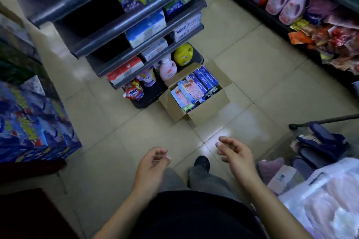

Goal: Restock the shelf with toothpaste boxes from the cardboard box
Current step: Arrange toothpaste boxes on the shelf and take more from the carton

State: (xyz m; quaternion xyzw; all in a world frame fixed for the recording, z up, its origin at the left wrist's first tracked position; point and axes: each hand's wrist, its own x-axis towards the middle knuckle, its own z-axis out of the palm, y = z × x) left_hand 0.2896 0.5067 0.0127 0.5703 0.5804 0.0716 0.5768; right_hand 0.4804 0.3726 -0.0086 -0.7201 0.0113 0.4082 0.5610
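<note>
Standing in a shop aisle, view down over a beige tiled floor [252,68].

- Open brown cardboard box [207,108] sits on the floor, flaps folded out, just beside the low end of a dark grey tiered metal shelf [116,32].
- The box is packed with long blue and pink-patterned toothpaste boxes [191,90], lying side by side and filling most of it.
- White and blue toothpaste cartons [187,28] are stacked on a shelf tier above.
- The bottom tray holds a pink pump bottle [168,69], a yellow jug [183,54] and a red detergent pouch [134,92].

Hands:
- The left hand [153,163] is held out in front of the body. Its fingers are loosely curled and it grasps nothing.
- The right hand [235,153] is likewise empty and relaxed, palm turned inward, fingers slightly bent.
- Both hang above the floor, well apart from the cardboard box and touching nothing.

Grey trouser legs and one dark shoe [202,163] show between the hands.
</note>
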